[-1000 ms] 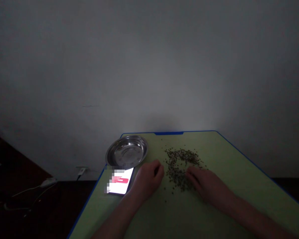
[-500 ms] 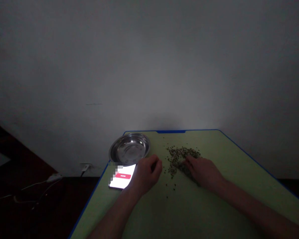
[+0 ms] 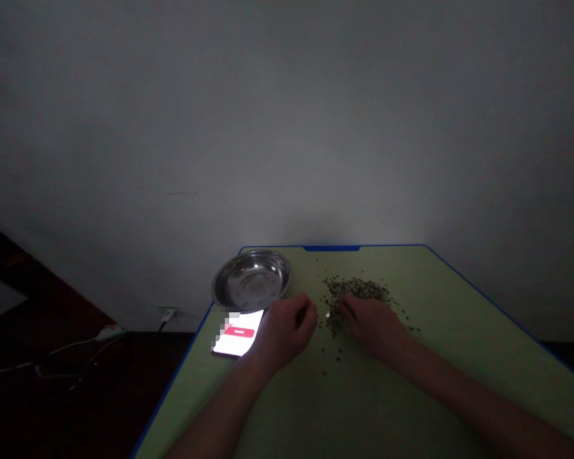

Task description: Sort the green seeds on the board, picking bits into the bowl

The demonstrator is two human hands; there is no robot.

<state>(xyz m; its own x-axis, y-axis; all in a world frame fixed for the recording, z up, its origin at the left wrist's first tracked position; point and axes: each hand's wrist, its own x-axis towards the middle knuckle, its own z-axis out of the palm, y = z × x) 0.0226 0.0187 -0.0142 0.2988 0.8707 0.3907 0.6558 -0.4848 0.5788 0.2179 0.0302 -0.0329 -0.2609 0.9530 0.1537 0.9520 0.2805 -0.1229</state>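
Note:
Small dark seeds or beans (image 3: 363, 290) lie in a loose pile on the light green table (image 3: 306, 408), with stray ones around it. My right hand (image 3: 377, 326) rests at the near side of the pile, its fingers drawn together among the pieces; what they hold is too small to make out. A tiny pale spot shows just left of its fingertips. My left hand (image 3: 291, 328) is curled into a loose fist left of the pile, and the inside of its grip is hidden. Beside it lies a lit phone (image 3: 239, 341), partly covered by the hand and wrist.
A shallow stainless steel bowl (image 3: 253, 284) stands at the table's back left, behind the phone. The table's blue edge (image 3: 332, 248) runs close to the grey wall (image 3: 325, 127). White cables and a plug (image 3: 169, 314) are at the lower left.
My right hand has moved slightly left among the dark pieces, and a few now lie scattered at the pile's right side. My left hand stays curled by the phone. The view has shifted slightly.

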